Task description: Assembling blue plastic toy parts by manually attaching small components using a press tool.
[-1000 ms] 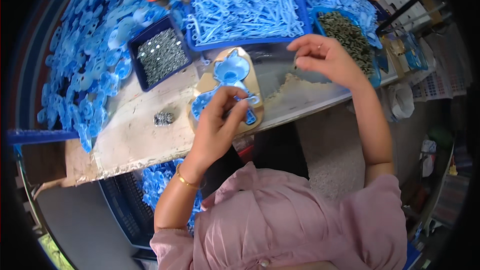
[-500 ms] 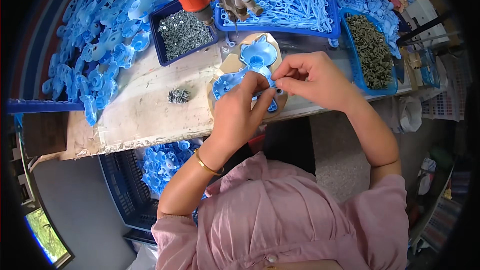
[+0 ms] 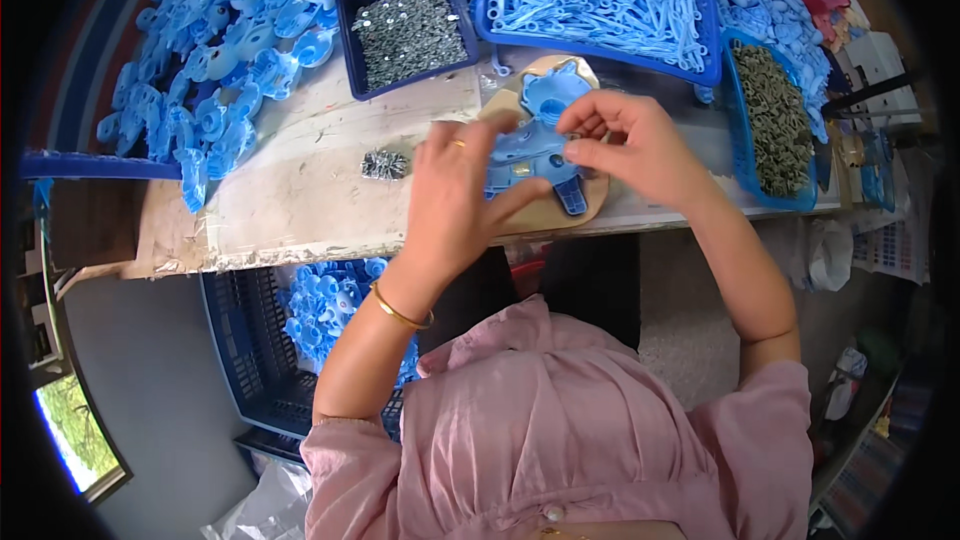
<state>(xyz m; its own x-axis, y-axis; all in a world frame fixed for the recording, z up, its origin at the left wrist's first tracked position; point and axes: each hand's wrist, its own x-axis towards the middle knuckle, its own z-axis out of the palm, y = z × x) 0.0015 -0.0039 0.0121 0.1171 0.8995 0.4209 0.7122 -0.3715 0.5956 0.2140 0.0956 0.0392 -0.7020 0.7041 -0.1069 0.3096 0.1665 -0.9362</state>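
A blue plastic toy shell, rounded at its far end, sits in a beige holder near the bench's front edge. My left hand hovers at the holder's left side, fingers and thumb spread. It hides the left part of the shell. My right hand is curled at the shell's right edge, thumb and forefinger drawn together; whatever they pinch is too small or hidden. A small clump of metal pieces lies on the bench to the left of my left hand.
Behind the holder stand a navy tray of screws and a blue tray of stick-like blue parts. A light-blue tray of dull metal pieces is at right. Blue shells heap at left; a dark crate stands below.
My left hand has drawn back to the left, and its fingers have spread from a pinch. My right hand stays at the shell's right edge. The view shifted; the overhead driver has mostly left it.
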